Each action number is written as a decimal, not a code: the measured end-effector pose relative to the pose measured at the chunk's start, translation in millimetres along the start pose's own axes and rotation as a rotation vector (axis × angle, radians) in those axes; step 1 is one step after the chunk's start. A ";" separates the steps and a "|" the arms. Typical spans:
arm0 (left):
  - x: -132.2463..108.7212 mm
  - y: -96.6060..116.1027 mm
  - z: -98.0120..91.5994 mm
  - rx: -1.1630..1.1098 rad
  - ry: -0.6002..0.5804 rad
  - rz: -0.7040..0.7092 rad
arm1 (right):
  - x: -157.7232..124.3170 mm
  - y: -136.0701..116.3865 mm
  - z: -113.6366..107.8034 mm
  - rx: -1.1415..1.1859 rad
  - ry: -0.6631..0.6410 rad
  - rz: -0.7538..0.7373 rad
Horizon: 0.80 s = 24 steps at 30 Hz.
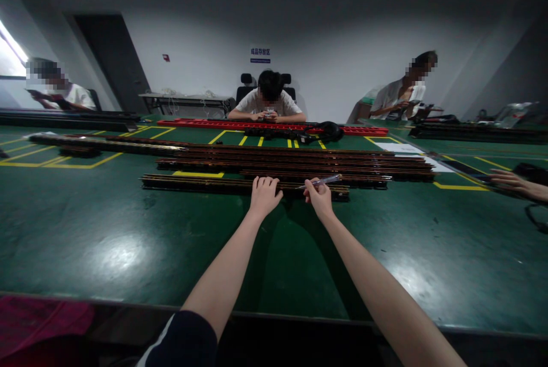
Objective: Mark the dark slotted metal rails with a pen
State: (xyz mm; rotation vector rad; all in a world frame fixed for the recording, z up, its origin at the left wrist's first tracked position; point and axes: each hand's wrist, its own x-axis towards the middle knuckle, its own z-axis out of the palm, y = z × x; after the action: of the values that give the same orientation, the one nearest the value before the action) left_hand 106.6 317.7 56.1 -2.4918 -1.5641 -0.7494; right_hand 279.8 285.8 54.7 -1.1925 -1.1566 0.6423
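Note:
A long dark strip (205, 184) with thin brassy lines lies across the green table in front of me. My left hand (264, 196) is over its middle, fingers bent across the top and thumb at the near side. Close to its right end, my right hand (319, 198) pinches a slim screwdriver (327, 180) with a clear handle. The thin shaft points left, low over the strip; whether its tip touches cannot be made out. Just beyond lies a stack of similar dark strips (291, 158), side by side.
Behind the stack are a red slotted rail (359, 129) and a coiled black cable (325, 132). White paper (398, 148) lies at the right, near another person's hand (516, 181). Yellow tape marks the green table (128, 241). Several people sit around its far side.

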 end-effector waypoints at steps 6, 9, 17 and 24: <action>0.1 0.4 1.7 0.013 0.019 0.010 | 0.5 1.9 -0.3 -0.001 -0.010 -0.027; 0.1 -0.1 3.5 0.021 0.041 0.017 | 0.9 3.6 0.4 -0.018 -0.010 -0.052; -0.1 0.0 3.2 0.005 0.034 -0.012 | 0.3 3.4 1.4 -0.058 -0.046 -0.071; -1.4 1.3 1.0 0.008 0.027 -0.009 | -1.7 0.1 1.0 -0.032 0.001 -0.034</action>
State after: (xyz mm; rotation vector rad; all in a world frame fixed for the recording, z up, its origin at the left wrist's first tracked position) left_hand 107.6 316.3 54.8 -2.4606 -1.5670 -0.7733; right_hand 278.3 284.7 53.9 -1.1975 -1.1871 0.5995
